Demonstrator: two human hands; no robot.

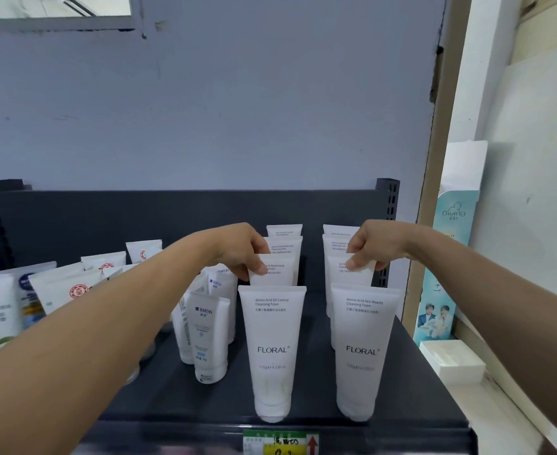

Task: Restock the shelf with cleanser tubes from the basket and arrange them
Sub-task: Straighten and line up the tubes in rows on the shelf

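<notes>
1. The left hand (244, 251), just left of the frame's centre, has its thumb and fingers curled over the top edge of the left second tube (272, 270) and pinches it there.
2. The right hand (375, 247), right of centre, has its fingers closed the same way on the flat top of the right second tube (349, 272).
3. Both gripped tubes stand upright, cap down, each just behind a front one. The left front tube (275, 349) reads "Amino Acid Oil Control Cleansing Foam" and the right front tube (362, 353) reads "Amino Acid Skin Beauty Cleansing Foam". Both carry the name FLORAL.
4. Behind the hands each row goes on: the left back tubes (285, 239) and right back tubes (337, 238) stand close to the dark back panel (106, 218).
5. The two rows run front to back side by side, with a bare strip of the dark shelf (316, 372) between them.
6. Just left of the left row is a cluster of smaller Manting tubes (209, 339), some leaning.
7. Toward the left edge of the frame are white tubes with a round red emblem (76, 290), tilted back.
8. At bottom centre a price label (280, 443) sits on the shelf's front lip.
9. At the right edge a teal carton (447, 257) stands by the pale wall, with a white box (451, 359) below it.
</notes>
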